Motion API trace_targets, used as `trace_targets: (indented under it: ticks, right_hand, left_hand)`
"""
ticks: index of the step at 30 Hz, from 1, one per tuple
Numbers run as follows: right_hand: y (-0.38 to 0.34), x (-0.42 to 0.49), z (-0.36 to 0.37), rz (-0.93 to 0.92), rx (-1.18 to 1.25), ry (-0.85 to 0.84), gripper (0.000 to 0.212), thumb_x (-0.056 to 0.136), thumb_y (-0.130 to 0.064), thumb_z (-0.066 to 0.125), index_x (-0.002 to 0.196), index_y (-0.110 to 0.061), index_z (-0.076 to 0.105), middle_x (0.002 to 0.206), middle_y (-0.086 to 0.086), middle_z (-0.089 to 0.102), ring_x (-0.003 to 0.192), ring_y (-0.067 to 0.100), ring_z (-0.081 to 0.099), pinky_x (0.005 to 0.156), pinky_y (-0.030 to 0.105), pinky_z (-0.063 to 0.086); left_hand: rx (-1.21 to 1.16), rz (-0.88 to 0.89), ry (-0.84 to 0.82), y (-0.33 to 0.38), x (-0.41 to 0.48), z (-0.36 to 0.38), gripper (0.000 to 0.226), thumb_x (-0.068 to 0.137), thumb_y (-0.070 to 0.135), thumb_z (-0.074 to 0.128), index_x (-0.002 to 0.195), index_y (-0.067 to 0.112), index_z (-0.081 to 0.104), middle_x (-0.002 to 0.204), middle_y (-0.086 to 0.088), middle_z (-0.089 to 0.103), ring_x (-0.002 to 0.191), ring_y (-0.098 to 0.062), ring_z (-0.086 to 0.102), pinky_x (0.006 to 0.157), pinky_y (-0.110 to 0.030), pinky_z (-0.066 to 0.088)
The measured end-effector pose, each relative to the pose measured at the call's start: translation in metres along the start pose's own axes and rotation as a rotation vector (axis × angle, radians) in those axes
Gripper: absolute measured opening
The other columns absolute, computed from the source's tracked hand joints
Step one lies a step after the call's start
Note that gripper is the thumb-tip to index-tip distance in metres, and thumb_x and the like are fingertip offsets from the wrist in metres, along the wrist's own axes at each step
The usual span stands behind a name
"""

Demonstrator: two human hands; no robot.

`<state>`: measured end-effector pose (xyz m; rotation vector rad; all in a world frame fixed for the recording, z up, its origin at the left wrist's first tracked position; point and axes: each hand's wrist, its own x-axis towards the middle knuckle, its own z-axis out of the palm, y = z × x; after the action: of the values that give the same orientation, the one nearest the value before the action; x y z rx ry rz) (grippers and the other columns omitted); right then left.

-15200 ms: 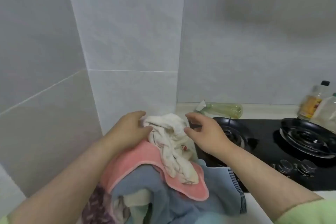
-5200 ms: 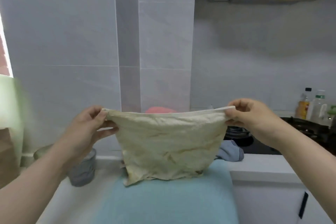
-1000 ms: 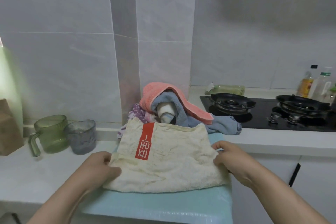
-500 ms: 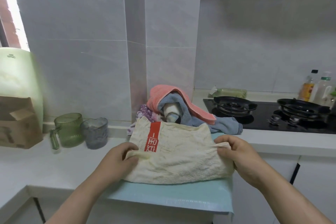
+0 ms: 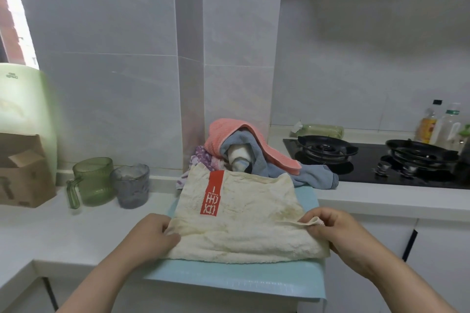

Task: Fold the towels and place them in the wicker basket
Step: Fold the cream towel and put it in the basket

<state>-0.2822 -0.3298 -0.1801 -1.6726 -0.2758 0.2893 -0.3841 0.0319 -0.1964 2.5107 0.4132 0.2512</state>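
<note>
**A:** Where's the cream towel (image 5: 241,221), and which way does it point?

**B:** On the teal mat (image 5: 229,279) at the near edge of the tabletop (image 5: 63,231). Long axis runs left-right. The red label strip (image 5: 212,193) runs near-far, left of centre, and touches the far edge.

**A:** Grips?

**B:** Left grip (image 5: 150,239) is clenched on the towel's left edge. Right grip (image 5: 338,234) pinches a raised bit of the right edge between thumb and fingers. A ridge crosses the towel from one grip to the other.

**A:** Delta vs earlier?

**B:** 1 s ago it lay flat with no ridge, both grips resting near the near corners. 0.5 s ago the grips were already on the sides, and the towel is in the same spot on the mat now. 5 s ago it hung in the air, held by its top corners.

**A:** Containers?

**B:** Green mug (image 5: 94,180) and grey cup (image 5: 132,185) stand upright, just beside each other, left of the mat. Can't tell their contents. The cardboard box (image 5: 23,173) at far left has open flaps and its inside is hidden.

**A:** Other towels?

**B:** There's a heap (image 5: 244,155) behind the cream one, at the wall corner. Pink is draped on top, blue is under it, and a blue tail reaches toward the gas hob (image 5: 381,162).
</note>
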Motion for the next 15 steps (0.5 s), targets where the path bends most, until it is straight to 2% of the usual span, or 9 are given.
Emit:
trace_targets:
  ticks: [2,3,5,6,7,10,12,15]
  right_hand:
    - [0.000,0.001,0.001,0.001,0.014,-0.002,0.021,0.088,0.012,0.058,0.085,-0.004,0.071,0.078,0.005,0.070,0.064,0.012,0.062,0.052,0.020,0.044]
    - [0.000,0.002,0.001,0.001,0.022,0.001,0.020,0.088,0.012,0.058,0.086,-0.003,0.071,0.078,0.006,0.070,0.065,0.014,0.061,0.054,0.022,0.044]
    - [-0.001,0.003,0.000,-0.003,0.039,0.008,0.020,0.087,0.012,0.058,0.086,-0.003,0.071,0.078,0.006,0.069,0.065,0.015,0.060,0.055,0.024,0.043]
    - [-0.001,0.004,-0.001,-0.007,0.046,0.012,0.020,0.087,0.012,0.058,0.086,-0.003,0.071,0.078,0.006,0.069,0.064,0.014,0.060,0.054,0.023,0.043]
    - [-0.002,0.005,0.000,-0.011,0.049,0.015,0.020,0.087,0.012,0.058,0.087,-0.003,0.071,0.077,0.006,0.069,0.064,0.014,0.061,0.053,0.022,0.043]
    - [-0.002,0.007,0.001,-0.022,0.043,0.023,0.021,0.087,0.016,0.056,0.085,0.000,0.070,0.075,0.005,0.070,0.061,0.010,0.063,0.050,0.017,0.045]
    - [-0.003,0.009,0.003,-0.029,0.039,0.035,0.021,0.086,0.017,0.055,0.086,0.002,0.070,0.075,0.006,0.071,0.061,0.009,0.064,0.050,0.016,0.046]
    - [-0.006,0.012,0.004,-0.044,0.058,0.052,0.023,0.086,0.017,0.055,0.086,0.000,0.071,0.079,0.007,0.071,0.067,0.013,0.064,0.054,0.019,0.048]
  left_hand:
    - [0.046,-0.033,-0.005,0.006,0.003,-0.003,0.013,0.074,0.024,0.067,0.076,0.013,0.061,0.073,0.007,0.061,0.064,-0.012,0.056,0.060,-0.031,0.044]
    - [0.065,-0.043,-0.030,0.010,0.003,-0.005,0.019,0.074,0.024,0.069,0.092,0.019,0.065,0.084,0.008,0.063,0.073,-0.009,0.060,0.065,-0.027,0.048]
    - [0.081,-0.042,-0.086,0.014,0.004,-0.009,0.052,0.076,0.024,0.070,0.125,0.032,0.053,0.100,0.013,0.058,0.085,-0.003,0.058,0.069,-0.018,0.047]
    - [0.093,-0.033,-0.087,0.015,0.005,-0.010,0.064,0.078,0.024,0.070,0.136,0.033,0.046,0.105,0.013,0.055,0.090,-0.004,0.056,0.073,-0.018,0.045]
    - [0.110,-0.022,-0.086,0.017,0.005,-0.011,0.066,0.079,0.024,0.069,0.140,0.032,0.043,0.110,0.012,0.054,0.095,-0.006,0.056,0.077,-0.019,0.045]
    - [0.164,-0.004,-0.150,0.021,0.008,-0.012,0.046,0.080,0.018,0.065,0.121,0.032,0.050,0.120,0.006,0.055,0.104,-0.012,0.056,0.086,-0.024,0.046]
    - [0.095,0.003,-0.175,0.020,0.011,-0.012,0.040,0.079,0.011,0.063,0.110,0.034,0.051,0.113,0.008,0.055,0.096,-0.009,0.055,0.077,-0.020,0.045]
    - [-0.043,0.083,-0.046,0.018,0.015,-0.011,0.026,0.078,0.009,0.062,0.092,0.031,0.057,0.099,0.005,0.056,0.081,-0.009,0.054,0.067,-0.021,0.042]
